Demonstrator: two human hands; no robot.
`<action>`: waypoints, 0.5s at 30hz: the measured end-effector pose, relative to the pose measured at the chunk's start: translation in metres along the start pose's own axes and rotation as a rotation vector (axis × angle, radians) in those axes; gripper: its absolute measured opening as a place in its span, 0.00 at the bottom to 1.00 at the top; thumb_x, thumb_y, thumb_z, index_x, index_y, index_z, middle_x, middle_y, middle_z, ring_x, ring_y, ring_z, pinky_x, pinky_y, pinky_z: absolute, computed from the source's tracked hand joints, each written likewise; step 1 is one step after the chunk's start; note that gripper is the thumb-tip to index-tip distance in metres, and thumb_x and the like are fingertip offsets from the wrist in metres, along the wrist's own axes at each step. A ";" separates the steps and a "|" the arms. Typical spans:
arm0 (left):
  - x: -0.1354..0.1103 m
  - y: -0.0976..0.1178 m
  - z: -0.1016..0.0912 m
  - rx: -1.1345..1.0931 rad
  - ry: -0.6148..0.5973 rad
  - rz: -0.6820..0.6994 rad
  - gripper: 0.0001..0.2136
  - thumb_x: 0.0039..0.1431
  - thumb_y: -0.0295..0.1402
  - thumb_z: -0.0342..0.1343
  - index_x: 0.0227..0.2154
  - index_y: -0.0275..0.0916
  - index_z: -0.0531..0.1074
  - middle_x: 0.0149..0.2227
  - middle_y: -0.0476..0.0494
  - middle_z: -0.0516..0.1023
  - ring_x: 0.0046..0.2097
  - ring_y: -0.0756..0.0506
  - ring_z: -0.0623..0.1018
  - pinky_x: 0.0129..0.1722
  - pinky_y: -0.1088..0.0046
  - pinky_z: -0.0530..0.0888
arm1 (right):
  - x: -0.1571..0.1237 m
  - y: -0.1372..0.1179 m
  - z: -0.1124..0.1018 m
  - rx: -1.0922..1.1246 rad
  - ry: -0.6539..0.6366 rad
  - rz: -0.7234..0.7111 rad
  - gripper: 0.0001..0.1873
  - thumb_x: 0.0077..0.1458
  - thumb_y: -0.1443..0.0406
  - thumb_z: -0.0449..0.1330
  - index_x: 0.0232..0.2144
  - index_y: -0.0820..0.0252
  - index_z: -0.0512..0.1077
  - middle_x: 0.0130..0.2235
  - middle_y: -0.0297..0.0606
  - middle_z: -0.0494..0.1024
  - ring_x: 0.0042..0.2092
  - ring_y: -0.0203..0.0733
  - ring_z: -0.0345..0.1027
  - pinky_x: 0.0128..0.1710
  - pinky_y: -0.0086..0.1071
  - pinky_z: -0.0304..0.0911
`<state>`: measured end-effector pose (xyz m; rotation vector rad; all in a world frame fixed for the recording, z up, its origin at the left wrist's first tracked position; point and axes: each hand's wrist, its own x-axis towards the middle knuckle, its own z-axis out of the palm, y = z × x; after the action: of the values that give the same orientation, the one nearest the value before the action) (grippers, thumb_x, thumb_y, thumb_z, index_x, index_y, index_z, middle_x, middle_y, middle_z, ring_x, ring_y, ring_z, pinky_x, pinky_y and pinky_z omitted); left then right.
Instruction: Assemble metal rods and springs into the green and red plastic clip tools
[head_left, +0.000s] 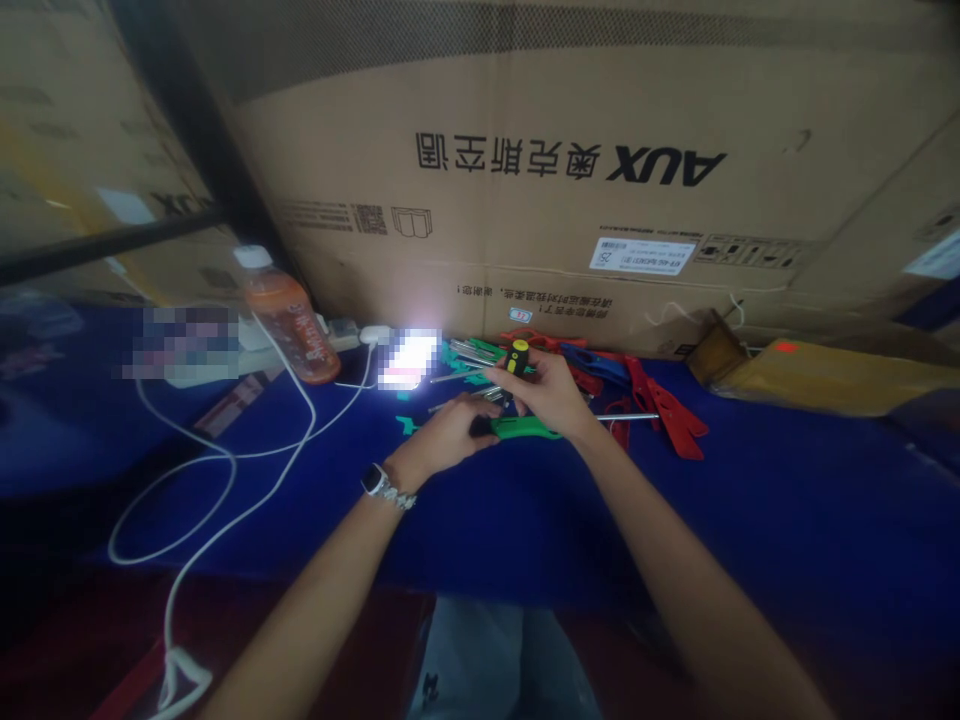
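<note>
Blue tabletop (660,520) runs up to a cardboard box (337,150), where from afar I have the left hand (451,436) clasping a green-and-black piece (525,428), seemingly to steady it, beneath the screwdriver (516,358) my right hand (556,395) grips upright, tip out of sight.

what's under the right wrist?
A green handle, its black end at the left hand, disappears beneath the wrist of the right hand. A metal rod shows beyond; whether they join is covered.
</note>
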<state>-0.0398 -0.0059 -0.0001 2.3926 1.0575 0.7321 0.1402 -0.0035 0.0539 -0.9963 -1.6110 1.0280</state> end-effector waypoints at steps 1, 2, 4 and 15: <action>0.000 0.001 -0.001 0.000 -0.002 0.006 0.15 0.56 0.29 0.66 0.47 0.40 0.76 0.47 0.42 0.81 0.50 0.40 0.78 0.52 0.58 0.74 | -0.002 0.000 -0.003 0.039 -0.043 0.023 0.20 0.48 0.51 0.69 0.35 0.59 0.74 0.21 0.28 0.71 0.18 0.31 0.60 0.17 0.28 0.59; 0.000 0.001 -0.001 0.001 -0.002 0.013 0.15 0.56 0.29 0.66 0.47 0.40 0.76 0.47 0.42 0.81 0.50 0.40 0.78 0.53 0.58 0.74 | -0.004 -0.001 -0.006 0.073 -0.083 0.035 0.21 0.47 0.52 0.70 0.37 0.60 0.74 0.23 0.28 0.72 0.19 0.31 0.62 0.17 0.28 0.61; -0.001 0.001 -0.001 0.006 0.005 0.018 0.15 0.55 0.29 0.66 0.47 0.40 0.76 0.47 0.42 0.81 0.50 0.40 0.78 0.53 0.58 0.74 | -0.007 -0.002 -0.012 0.114 -0.135 0.046 0.22 0.45 0.52 0.71 0.38 0.60 0.75 0.25 0.30 0.74 0.21 0.32 0.64 0.18 0.28 0.64; -0.002 -0.001 0.001 0.048 0.033 0.025 0.17 0.55 0.31 0.66 0.48 0.43 0.76 0.49 0.42 0.79 0.52 0.39 0.77 0.53 0.57 0.73 | -0.007 0.013 0.003 0.075 0.136 0.029 0.23 0.42 0.52 0.73 0.31 0.56 0.67 0.22 0.28 0.72 0.21 0.38 0.71 0.18 0.29 0.68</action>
<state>-0.0409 -0.0069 -0.0022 2.4462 1.0717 0.7659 0.1402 -0.0059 0.0387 -1.0192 -1.4409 1.0108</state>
